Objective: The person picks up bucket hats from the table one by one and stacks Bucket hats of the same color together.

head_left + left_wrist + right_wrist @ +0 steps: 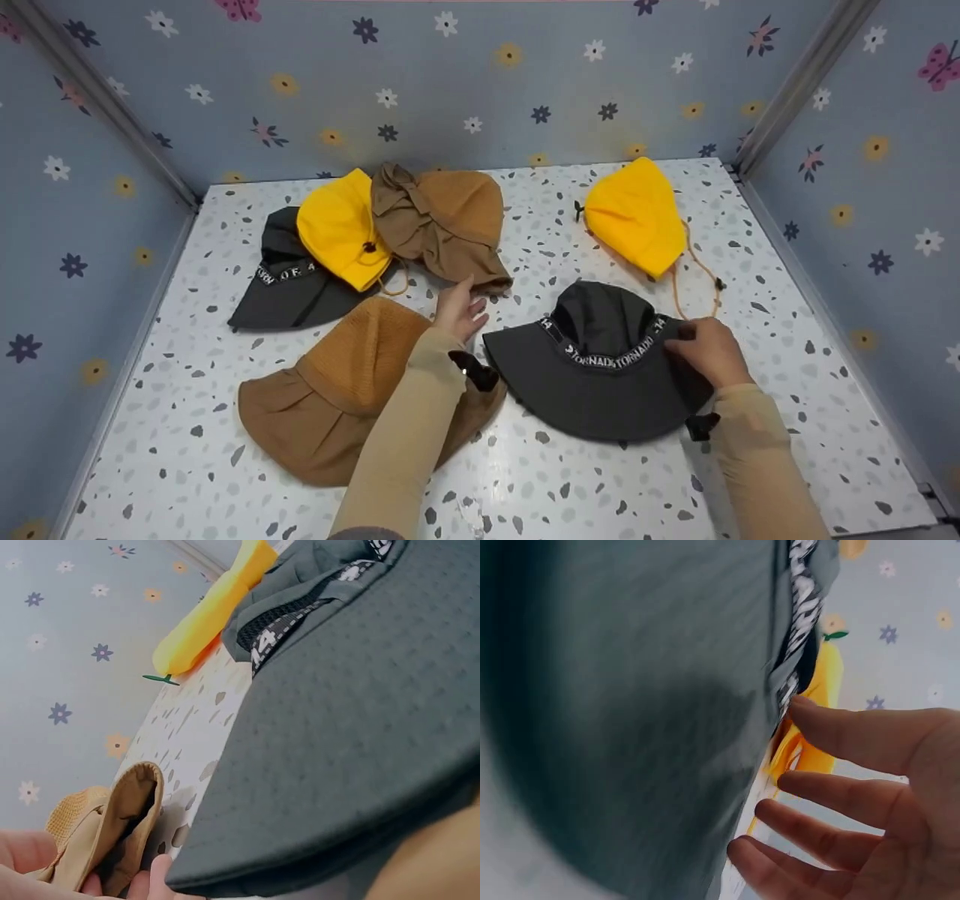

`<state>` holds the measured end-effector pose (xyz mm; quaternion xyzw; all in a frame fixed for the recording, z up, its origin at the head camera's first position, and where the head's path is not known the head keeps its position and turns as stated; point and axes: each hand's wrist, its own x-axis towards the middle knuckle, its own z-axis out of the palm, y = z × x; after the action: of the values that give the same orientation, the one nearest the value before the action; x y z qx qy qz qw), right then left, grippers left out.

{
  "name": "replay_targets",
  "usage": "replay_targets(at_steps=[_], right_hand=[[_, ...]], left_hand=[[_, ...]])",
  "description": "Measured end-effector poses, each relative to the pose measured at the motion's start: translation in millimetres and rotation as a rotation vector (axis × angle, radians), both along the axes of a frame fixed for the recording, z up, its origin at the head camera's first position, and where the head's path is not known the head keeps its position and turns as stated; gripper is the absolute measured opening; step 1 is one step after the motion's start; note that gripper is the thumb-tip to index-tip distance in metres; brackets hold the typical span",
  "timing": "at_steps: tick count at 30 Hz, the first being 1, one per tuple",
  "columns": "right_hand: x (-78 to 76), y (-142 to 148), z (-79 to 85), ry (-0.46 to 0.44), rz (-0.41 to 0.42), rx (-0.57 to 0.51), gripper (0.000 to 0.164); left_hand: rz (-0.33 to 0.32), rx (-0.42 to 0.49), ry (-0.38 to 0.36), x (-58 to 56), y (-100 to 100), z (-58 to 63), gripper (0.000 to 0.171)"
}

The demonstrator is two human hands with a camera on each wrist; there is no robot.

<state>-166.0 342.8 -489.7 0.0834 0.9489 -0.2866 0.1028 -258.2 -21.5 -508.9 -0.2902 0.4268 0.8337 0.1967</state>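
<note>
Charcoal hats, brown hats, yellow hats — two each — left hand and right hand loose-fingered, empty

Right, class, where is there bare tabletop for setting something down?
Bare tabletop lies between the ruffled brown hat and rightmost yellow hat, right of the right hand, and in front of the dark TORNADO sun hat. Crowded: back left, where that brown hat overlaps another yellow hat, itself over a second dark sun hat.

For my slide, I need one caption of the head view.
Right hand at the brim of the nearer black hat, left hand near the farther brown hat, above a speckled table.
</note>
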Motion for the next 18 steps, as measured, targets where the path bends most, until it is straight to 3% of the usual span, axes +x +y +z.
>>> replay_targets(at_steps=[9, 18], right_hand=[[-11.5, -36.8, 2.0, 0.179, -0.040, -0.121, 0.047], [-21.2, -70.7, 0.1, 0.202, -0.138, -0.370, 0.042]], left_hand=[[-0.005, 0.002, -0.003, -3.7, 4.6, 0.9, 0.061], [0.029, -0.007, -0.030, -3.8, 2.1, 2.2, 0.058]])
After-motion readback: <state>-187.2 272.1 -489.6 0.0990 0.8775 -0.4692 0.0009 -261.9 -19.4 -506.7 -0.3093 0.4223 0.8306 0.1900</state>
